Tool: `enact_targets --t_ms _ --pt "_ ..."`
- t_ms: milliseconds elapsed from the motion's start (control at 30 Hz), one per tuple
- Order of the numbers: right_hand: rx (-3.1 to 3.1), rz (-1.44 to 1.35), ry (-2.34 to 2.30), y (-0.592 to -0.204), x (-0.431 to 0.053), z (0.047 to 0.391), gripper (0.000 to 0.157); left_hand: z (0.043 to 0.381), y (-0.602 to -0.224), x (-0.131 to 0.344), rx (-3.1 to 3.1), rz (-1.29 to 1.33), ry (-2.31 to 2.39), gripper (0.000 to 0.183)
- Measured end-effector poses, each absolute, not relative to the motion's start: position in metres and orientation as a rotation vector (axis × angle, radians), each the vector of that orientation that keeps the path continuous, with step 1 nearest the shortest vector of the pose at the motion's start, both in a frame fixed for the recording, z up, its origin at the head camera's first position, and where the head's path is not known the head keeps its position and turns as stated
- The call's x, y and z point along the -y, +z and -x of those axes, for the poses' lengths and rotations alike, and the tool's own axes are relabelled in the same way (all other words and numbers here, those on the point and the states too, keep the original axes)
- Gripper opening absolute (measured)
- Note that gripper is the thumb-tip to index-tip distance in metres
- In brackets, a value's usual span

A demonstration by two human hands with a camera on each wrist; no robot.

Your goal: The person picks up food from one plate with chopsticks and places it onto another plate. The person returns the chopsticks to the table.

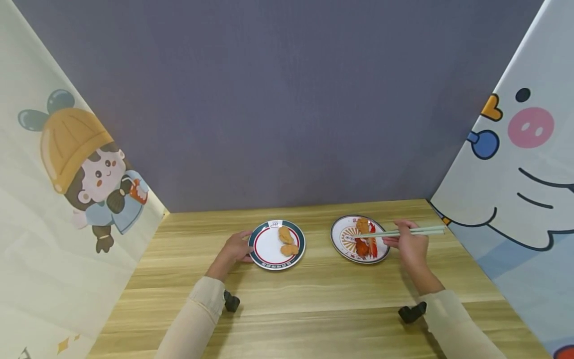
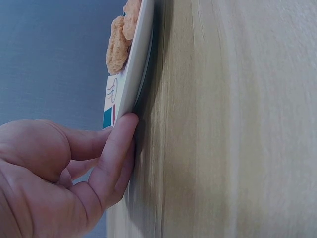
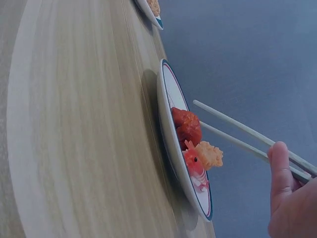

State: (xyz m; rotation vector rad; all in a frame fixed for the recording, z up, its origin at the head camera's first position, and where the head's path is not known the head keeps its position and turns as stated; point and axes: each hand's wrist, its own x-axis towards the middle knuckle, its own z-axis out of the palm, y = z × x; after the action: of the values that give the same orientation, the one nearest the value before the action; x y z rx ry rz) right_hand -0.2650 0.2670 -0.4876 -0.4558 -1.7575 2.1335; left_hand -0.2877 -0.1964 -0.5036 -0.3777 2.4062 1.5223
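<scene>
1. Slate-grey wall panel (image 1: 287, 99) across the back; cream sheet (image 1: 40, 199) printed with a cartoon child on the left side, pale sheet (image 1: 511, 189) with a pink-snouted cartoon on the right.
2. Wood-grained tabletop (image 1: 314, 309) below, carrying both dishes.
3. Cream sleeves (image 1: 190, 319) on both arms, reaching in from the near edge.
4. Teal-rimmed plate (image 1: 266, 247): white, red inner ring, steam emblem at far rim. Sits left of centre on the tabletop.
5. Sunburst plate (image 1: 344, 242): white, dark edge, red lettering. Sits to the right of the first dish; the two stand apart.
6. Left hand (image 1: 239, 248): thumb and fingers pinch the left edge of the teal-rimmed plate.
7. Right hand (image 1: 410, 243): fingers grasp the pale green chopsticks (image 3: 235, 124), near the right edge of the sunburst plate.
8. Chopsticks: slant over the sunburst plate, tips spread apart. Contact between tips and food: cannot tell.
9. Red shrimp (image 1: 373, 244), glazed reddish piece (image 1: 361, 248) and golden breaded piece (image 1: 362, 225): clustered on the sunburst plate.
10. Two fried golden pieces (image 1: 289, 250): close together on the right half of the teal-rimmed plate.
</scene>
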Motion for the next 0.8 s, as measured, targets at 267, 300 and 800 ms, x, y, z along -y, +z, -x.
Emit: enact_targets --t_ms 267,300,800 --pt "1.742 0.479 2.094 -0.488 -0.2718 0.2632 0.018 0.2896 -0.5055 0.1974 -2.406 0.374 1.532 0.066" --pt "1.743 0.482 2.088 -0.4876 -0.2721 0.263 0.018 0.2895 -0.5055 0.1975 -2.405 0.371 1.533 0.066" --pt "1.775 0.476 2.061 -0.488 -0.2741 0.2625 0.019 0.2863 -0.5039 0.1956 -2.412 0.379 1.521 0.065"
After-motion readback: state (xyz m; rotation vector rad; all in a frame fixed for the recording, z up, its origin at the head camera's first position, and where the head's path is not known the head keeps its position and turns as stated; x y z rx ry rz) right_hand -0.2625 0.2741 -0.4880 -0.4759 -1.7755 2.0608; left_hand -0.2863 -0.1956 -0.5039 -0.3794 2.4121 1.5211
